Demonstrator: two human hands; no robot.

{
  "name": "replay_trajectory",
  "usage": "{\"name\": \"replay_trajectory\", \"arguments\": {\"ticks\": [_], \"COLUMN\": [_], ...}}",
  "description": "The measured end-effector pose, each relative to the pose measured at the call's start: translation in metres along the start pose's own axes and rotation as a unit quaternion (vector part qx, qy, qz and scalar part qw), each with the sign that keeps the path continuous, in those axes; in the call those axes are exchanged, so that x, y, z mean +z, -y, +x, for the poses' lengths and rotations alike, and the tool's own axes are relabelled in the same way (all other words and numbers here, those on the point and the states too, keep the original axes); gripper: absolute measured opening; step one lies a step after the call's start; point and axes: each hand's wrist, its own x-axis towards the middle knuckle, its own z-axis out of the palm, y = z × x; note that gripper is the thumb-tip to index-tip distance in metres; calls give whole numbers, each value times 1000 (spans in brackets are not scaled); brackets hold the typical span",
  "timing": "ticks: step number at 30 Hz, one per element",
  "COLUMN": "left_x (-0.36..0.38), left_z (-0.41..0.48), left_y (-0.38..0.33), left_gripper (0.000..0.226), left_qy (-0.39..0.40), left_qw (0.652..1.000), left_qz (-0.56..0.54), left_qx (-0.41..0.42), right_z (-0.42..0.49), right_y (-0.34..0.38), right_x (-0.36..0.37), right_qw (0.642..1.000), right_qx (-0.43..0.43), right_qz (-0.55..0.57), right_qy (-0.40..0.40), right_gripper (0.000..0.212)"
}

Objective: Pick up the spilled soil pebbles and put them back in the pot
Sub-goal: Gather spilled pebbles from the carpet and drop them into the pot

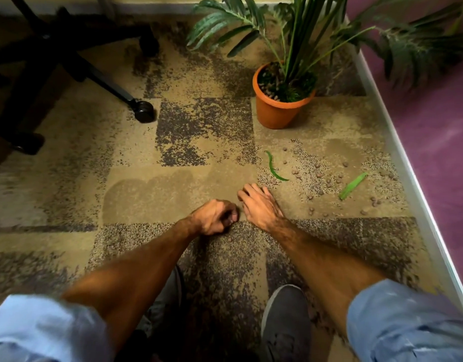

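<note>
View looks down from the person's head at a patchy tan-and-dark carpet (199,126), both bare forearms reaching fwd, light-blue sleeves (407,322) rolled above the elbows. Left hand (216,216) sits low at centre, knuckles up, fingers curled into a loose fist just over the carpet; something dark shows btwn the fingertips but can't tell if it's pebbles held inside. Right hand (259,205) is just beside it, to the right, palm down, fingers bent & spread w/ tips touching the carpet; can't tell whether it has pinched anything. Spilled clay pebbles (327,178), small round brown balls, lie scattered on the carpet to the right of the right hand, out toward a white baseboard (407,178) & purple wall (439,142). One lone pebble (229,239) lies near the left wrist. Two loose green leaf pieces rest among the spill: a curved one (273,168) near the right fingers, a straight one (353,185) farther right. Terracotta pot (277,111) stands upright beyond the spill, upper right, holding a palm-like plant (298,35) w/ more pebbles around the stems. Black office-chair base w/ caster (144,111) at upper left. Grey shoe (285,322) at bottom centre.
</note>
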Motion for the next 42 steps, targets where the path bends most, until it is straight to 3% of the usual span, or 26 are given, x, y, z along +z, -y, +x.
{"name": "replay_trajectory", "arguments": {"ticks": [8, 12, 14, 16, 20, 22, 25, 28, 30, 34, 39, 42], "left_x": [22, 24, 26, 30, 38, 41, 42, 41, 45, 55, 64, 66], "left_z": [-13, -18, -21, -25, -26, -27, -26, -19, -14, -7, 3, 5], "left_y": [0, -1, -2, -4, -4, -5, -7, -11, -14, -21, -33, -37], "left_gripper": [17, 15, 17, 23, 66, 64, 30, 13, 19, 42, 39, 40], "left_qy": [25, 42, 55, 61, 85, 72, 30, -13, -36, -57, -82, -87], "left_qw": [999, 998, 996, 994, 984, 988, 997, 998, 996, 992, 989, 984], "left_qz": [-4, 9, 38, 70, 155, 137, 70, 53, 80, 110, 121, 155], "left_qx": [23, 50, 60, 56, 22, 23, 24, 4, 0, -11, 5, 24], "right_z": [-22, -19, -17, -16, -9, -5, 4, 7, 4, -5, -11, -14], "right_y": [-23, -34, -43, -48, -38, -31, -29, -18, -21, -24, -25, -25], "right_x": [-8, -19, -20, -20, -18, -15, -7, -10, -14, -22, -27, -31], "right_qw": [998, 967, 948, 954, 962, 965, 967, 919, 912, 946, 932, 940], "right_qx": [46, 205, 268, 262, 216, 194, 154, 216, 211, 184, 227, 207], "right_qz": [25, 127, 155, 143, 161, 165, 178, 326, 348, 249, 262, 243], "right_qy": [-38, -84, -68, -15, 35, 56, 95, 48, 49, 100, 109, 119], "right_gripper": [35, 25, 25, 29, 43, 43, 41, 20, 19, 15, 21, 36]}}
